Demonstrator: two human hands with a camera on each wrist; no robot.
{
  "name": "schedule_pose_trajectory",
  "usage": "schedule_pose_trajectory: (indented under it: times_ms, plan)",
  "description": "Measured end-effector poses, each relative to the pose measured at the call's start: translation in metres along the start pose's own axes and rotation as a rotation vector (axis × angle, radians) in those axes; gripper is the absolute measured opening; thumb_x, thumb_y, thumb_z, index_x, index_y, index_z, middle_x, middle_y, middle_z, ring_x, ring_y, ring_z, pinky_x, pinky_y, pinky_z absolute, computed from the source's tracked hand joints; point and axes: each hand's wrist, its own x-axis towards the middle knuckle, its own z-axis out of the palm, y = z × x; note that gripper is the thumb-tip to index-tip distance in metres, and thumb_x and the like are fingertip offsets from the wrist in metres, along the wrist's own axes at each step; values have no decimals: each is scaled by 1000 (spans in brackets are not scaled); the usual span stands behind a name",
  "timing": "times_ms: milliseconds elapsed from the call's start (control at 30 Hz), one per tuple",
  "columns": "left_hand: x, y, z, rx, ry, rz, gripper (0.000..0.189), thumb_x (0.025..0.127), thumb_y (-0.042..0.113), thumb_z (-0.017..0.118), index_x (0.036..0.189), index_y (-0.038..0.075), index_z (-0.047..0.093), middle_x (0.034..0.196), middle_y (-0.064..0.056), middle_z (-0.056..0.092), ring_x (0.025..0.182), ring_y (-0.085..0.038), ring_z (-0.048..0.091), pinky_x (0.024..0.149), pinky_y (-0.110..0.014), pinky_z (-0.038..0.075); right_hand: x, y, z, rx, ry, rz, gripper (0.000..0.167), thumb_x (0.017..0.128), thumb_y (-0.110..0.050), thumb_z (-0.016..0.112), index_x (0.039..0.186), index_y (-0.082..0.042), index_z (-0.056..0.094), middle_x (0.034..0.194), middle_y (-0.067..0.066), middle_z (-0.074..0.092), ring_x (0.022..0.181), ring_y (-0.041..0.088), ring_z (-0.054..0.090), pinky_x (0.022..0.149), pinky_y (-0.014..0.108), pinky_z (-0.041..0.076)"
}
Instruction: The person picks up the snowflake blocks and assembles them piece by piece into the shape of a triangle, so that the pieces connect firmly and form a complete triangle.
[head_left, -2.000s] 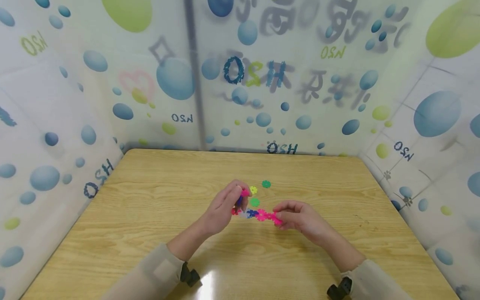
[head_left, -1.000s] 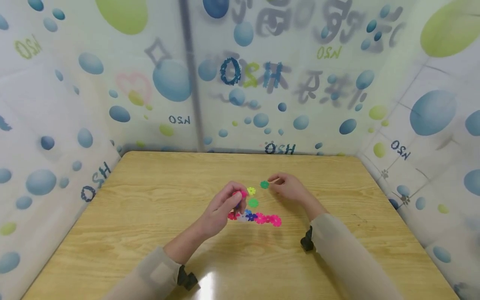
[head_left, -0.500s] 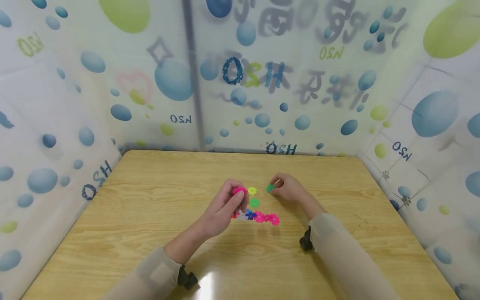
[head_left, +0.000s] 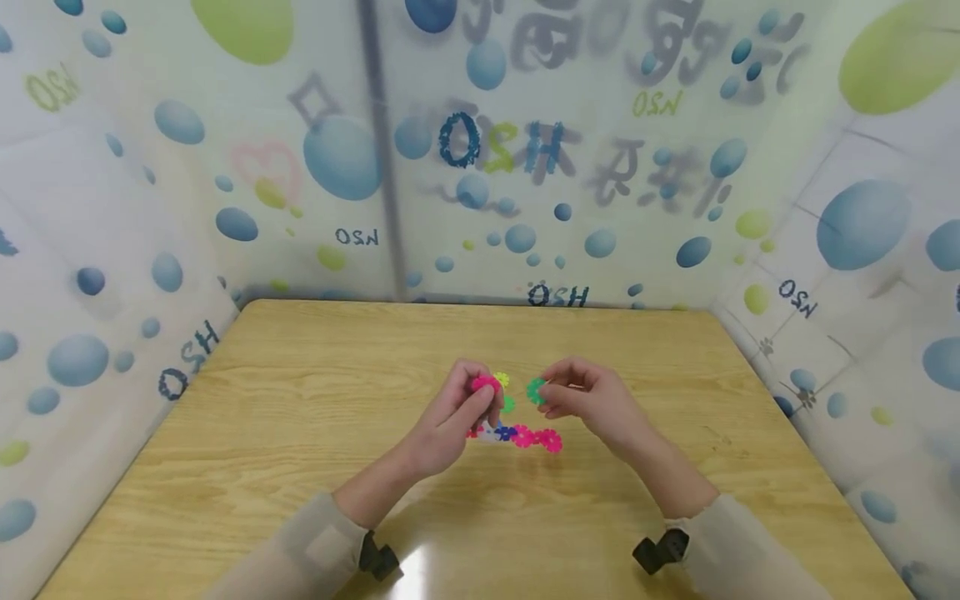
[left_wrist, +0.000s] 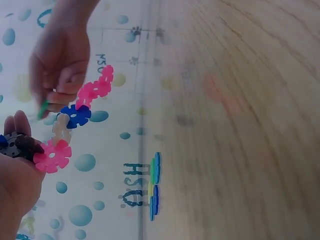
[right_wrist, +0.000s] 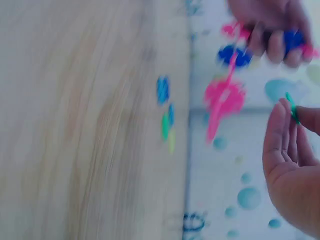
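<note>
My left hand (head_left: 442, 425) grips a chain of linked snowflake discs, with a pink disc (head_left: 486, 383) showing above the thumb. The rest of the chain (head_left: 522, 436) stretches out to the right, through blue and pink pieces. In the left wrist view it runs from dark discs (left_wrist: 20, 145) in the palm through a clear disc (left_wrist: 61, 131) and a blue disc (left_wrist: 76, 116). My right hand (head_left: 603, 408) pinches a green snowflake disc (head_left: 535, 391) between thumb and fingertips. The green disc is apart from the chain, seen edge-on in the right wrist view.
Behind the hands, a loose yellow disc (head_left: 502, 380) and a light green disc (head_left: 509, 404) lie on the wooden table (head_left: 300, 400). Blue discs (right_wrist: 163, 90) lie near them. A patterned curtain (head_left: 480, 208) encloses the table's back and sides.
My right hand let go of the chain's right end, reached to the far green disc, picked it up and brought it back nearer. My left hand kept its grip on the chain.
</note>
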Motion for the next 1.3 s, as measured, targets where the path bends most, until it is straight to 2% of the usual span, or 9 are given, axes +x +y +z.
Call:
schedule_pose_trajectory:
  times_ms: [100,200,367,500,633,933,1100,1300]
  plan:
    - [0,0,2,1,-2,8,10,119,10,38,122,2,42,101,-21,58,82,-43,55,67,-28,46,-10,-11,10,115,-14,19,31,106,-21,75,127,0,67,107,5,75,95,21,80,92,36,68]
    - [1,-1,4,0,-11,20,10,118,9,38,123,3,43,99,-19,59,80,-42,54,65,-29,45,-16,-19,17,202,-29,51,30,106,-21,74,126,0,66,106,4,76,94,18,81,92,33,67]
    - [2,-2,7,-4,-44,31,10,118,9,38,126,4,42,98,-19,58,78,-44,49,64,-35,45,-19,-24,22,268,-47,69,24,108,-18,72,123,0,66,105,3,76,91,15,81,90,30,67]
    - [1,-4,8,-6,-56,40,10,118,8,37,125,3,41,98,-20,58,76,-42,48,64,-35,44,-18,-25,24,300,-71,68,20,108,-14,70,121,0,67,105,3,76,90,14,81,88,29,67]
    - [1,-6,10,5,-63,52,10,118,7,34,124,0,39,94,-22,56,76,-39,48,64,-32,42,-18,-25,27,312,-92,71,20,108,-13,70,121,1,68,105,4,77,89,13,81,87,28,67]
    - [-1,-6,14,-4,-82,44,13,116,10,26,123,1,32,95,-19,51,81,-41,48,69,-29,44,-18,-28,31,281,-103,84,24,108,-15,70,123,4,68,101,4,78,88,14,81,87,29,67]
    - [-2,-9,12,-6,-75,89,15,117,12,21,118,0,30,103,-20,51,82,-38,49,67,-31,43,-18,-28,32,271,-90,88,25,108,-15,70,123,5,67,102,5,77,87,14,81,86,29,67]
    - [-1,-12,12,22,-73,130,11,115,6,22,112,0,29,109,-21,49,81,-37,50,63,-33,42,-17,-26,34,262,-94,96,23,107,-14,71,121,4,69,101,5,77,86,14,81,84,29,68]
